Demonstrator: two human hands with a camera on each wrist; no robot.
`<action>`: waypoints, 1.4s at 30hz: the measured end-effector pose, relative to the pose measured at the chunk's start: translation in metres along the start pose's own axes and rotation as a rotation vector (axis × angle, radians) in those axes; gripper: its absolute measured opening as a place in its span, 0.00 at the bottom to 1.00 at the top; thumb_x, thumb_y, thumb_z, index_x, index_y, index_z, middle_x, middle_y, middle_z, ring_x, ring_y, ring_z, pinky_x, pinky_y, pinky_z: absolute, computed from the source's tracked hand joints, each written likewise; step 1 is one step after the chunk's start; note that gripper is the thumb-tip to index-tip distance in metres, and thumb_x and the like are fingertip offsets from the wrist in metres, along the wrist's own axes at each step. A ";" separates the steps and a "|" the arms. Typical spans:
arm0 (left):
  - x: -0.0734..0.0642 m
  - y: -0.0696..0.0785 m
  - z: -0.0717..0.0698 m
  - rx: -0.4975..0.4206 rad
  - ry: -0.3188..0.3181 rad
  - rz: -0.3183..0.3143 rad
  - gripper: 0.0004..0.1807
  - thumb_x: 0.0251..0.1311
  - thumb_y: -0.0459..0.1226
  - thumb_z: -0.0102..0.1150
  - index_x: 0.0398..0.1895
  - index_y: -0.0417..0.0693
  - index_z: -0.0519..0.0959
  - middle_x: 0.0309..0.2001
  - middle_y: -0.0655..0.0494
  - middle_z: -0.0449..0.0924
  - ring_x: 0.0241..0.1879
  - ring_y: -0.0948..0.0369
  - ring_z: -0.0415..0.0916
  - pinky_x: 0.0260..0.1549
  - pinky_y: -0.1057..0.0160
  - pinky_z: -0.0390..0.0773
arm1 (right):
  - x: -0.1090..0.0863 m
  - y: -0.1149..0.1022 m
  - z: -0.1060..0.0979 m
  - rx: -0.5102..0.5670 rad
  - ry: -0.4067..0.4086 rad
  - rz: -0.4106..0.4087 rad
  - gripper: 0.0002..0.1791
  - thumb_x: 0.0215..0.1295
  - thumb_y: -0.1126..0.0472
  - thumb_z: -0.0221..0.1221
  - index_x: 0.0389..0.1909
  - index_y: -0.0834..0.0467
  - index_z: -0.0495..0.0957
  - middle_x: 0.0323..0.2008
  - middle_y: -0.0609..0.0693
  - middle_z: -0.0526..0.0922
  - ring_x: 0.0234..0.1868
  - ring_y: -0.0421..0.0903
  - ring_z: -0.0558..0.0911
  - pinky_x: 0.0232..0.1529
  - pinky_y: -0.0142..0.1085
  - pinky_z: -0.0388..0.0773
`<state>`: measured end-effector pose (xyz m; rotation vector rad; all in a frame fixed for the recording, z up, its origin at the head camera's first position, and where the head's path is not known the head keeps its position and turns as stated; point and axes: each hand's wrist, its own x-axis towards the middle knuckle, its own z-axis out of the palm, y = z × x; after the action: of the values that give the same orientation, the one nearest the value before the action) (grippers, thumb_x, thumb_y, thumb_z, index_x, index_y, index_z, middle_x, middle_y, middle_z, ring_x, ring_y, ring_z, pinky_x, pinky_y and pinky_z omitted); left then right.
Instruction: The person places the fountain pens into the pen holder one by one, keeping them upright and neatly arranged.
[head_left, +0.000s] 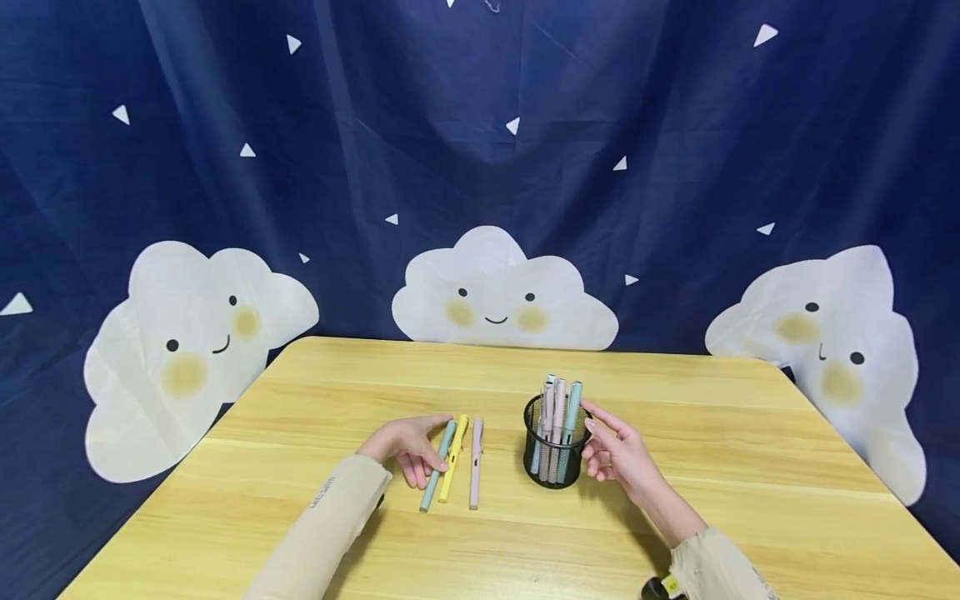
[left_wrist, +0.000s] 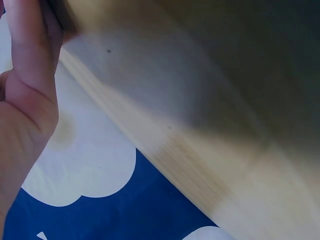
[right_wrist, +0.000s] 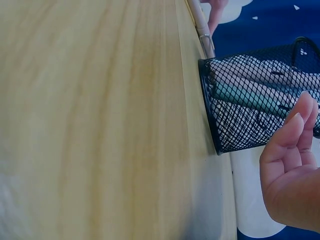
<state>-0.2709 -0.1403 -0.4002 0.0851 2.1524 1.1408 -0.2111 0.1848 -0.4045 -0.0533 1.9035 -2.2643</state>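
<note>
My left hand [head_left: 408, 446] pinches a green pen [head_left: 430, 490] between thumb and fingers; its long axis slants, far end toward my right. Just right of that hand lie a yellow pen [head_left: 457, 442], slanting likewise, and a lilac pen [head_left: 476, 475] pointing almost straight away from me. My right hand [head_left: 618, 454], thumb and forefinger slightly apart, is against the black cup [head_left: 573, 467] on its left. The head view shows upright pens [head_left: 558, 408] topping the rim; the right wrist view cuts off their tops.

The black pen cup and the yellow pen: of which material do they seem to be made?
Black pen cup: probably metal wire mesh, dark-coated; see-through diamond holes show in the right wrist view. Yellow pen: perhaps plastic, evenly coloured and smooth-looking, though painted metal is possible.
</note>
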 end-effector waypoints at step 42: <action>-0.004 -0.002 -0.007 -0.066 -0.048 0.040 0.51 0.41 0.21 0.60 0.68 0.60 0.49 0.19 0.37 0.76 0.12 0.54 0.75 0.17 0.54 0.79 | 0.000 0.000 0.000 0.002 0.019 0.007 0.31 0.63 0.53 0.53 0.66 0.53 0.56 0.16 0.50 0.75 0.11 0.40 0.73 0.12 0.27 0.70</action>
<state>-0.2714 -0.1477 -0.3968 0.1250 2.0780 1.2198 -0.2108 0.1847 -0.4045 -0.0245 1.9081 -2.2696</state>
